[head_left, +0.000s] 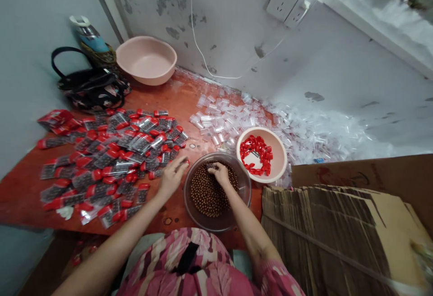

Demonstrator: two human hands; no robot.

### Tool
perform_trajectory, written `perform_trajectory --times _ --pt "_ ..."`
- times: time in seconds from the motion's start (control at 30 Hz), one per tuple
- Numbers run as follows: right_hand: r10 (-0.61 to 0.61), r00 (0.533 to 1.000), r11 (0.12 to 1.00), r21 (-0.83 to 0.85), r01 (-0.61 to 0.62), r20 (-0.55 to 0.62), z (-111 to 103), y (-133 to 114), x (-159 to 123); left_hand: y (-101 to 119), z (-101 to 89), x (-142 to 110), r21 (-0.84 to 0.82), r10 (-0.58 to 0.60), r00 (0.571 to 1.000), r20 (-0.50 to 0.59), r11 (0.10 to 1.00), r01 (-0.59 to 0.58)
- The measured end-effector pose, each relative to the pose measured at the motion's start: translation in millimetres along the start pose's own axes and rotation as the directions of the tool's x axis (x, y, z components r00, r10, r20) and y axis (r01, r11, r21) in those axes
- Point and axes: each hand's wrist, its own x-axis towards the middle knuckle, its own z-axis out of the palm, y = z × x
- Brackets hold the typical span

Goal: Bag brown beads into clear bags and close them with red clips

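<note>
My right hand point(219, 173) reaches into a clear bowl point(245, 192) full of small brown beads point(208, 194), fingers curled down among the beads. My left hand point(172, 175) lies on the red table at the edge of a pile of filled tubes with red caps point(111, 161), and its fingertips pinch something small with red on it. A pink bowl point(279, 170) holding loose red caps point(257, 152) stands just right of the bead bowl.
Empty clear tubes point(230, 118) are heaped along the wall. A large pink basin point(147, 59), a black bag point(89, 86) and a bottle point(88, 34) sit at the back left. Flattened cardboard point(338, 233) lies at the right. A wall socket point(291, 3) with a white cable is above.
</note>
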Motion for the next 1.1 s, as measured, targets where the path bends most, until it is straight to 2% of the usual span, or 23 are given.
perform_trajectory --times 0.1,0.2,0.27,0.37,0.4,0.47,0.57,0.63,0.8,1.0,1.1 --pt "-0.078 0.996 0.987 0.141 0.071 0.050 -6.8 -7.9 -15.0 2.0 26.5 -19.7 -0.150 -0.038 0.982 0.182 0.986 0.066" --pt "-0.162 0.984 0.956 0.261 0.136 0.079 -16.2 -20.5 -38.8 3.7 44.9 -32.3 -0.336 -0.118 0.939 0.323 0.913 0.231" --pt "-0.249 0.965 0.908 0.366 0.205 0.076 -25.9 -29.8 -54.6 6.2 50.4 -37.0 -0.436 -0.172 0.907 0.383 0.832 0.342" --pt "-0.394 0.919 0.838 0.418 0.351 0.018 -46.4 -44.7 -72.6 12.2 49.1 -40.6 -0.497 -0.185 0.876 0.446 0.762 0.414" --pt "-0.448 0.894 0.830 0.372 0.415 0.002 -54.3 -49.8 -76.8 14.9 46.8 -41.4 -0.497 -0.177 0.869 0.463 0.760 0.419" --pt "-0.580 0.814 0.794 0.239 0.558 0.025 -69.4 -60.0 -82.8 21.1 41.5 -42.9 -0.497 -0.162 0.852 0.498 0.752 0.433" --pt "-0.715 0.678 0.698 0.119 0.706 0.172 -85.0 -72.1 -88.3 31.2 34.7 -45.9 -0.508 -0.143 0.817 0.558 0.720 0.473" --pt "-0.733 0.639 0.670 0.086 0.737 0.233 -88.6 -76.1 -90.9 36.5 32.0 -48.0 -0.524 -0.147 0.801 0.581 0.685 0.506" --pt "-0.744 0.623 0.650 0.043 0.759 0.241 -85.3 -75.9 -95.2 38.3 26.7 -51.3 -0.543 -0.167 0.778 0.606 0.627 0.558" --pt "-0.750 0.580 0.619 0.026 0.785 0.318 -87.7 -74.3 -94.5 34.7 19.7 -52.4 -0.525 -0.145 0.756 0.638 0.637 0.564" --pt "-0.733 0.600 0.640 0.026 0.768 0.319 -88.0 -72.4 -95.0 35.1 20.9 -52.8 -0.533 -0.179 0.762 0.623 0.616 0.580"
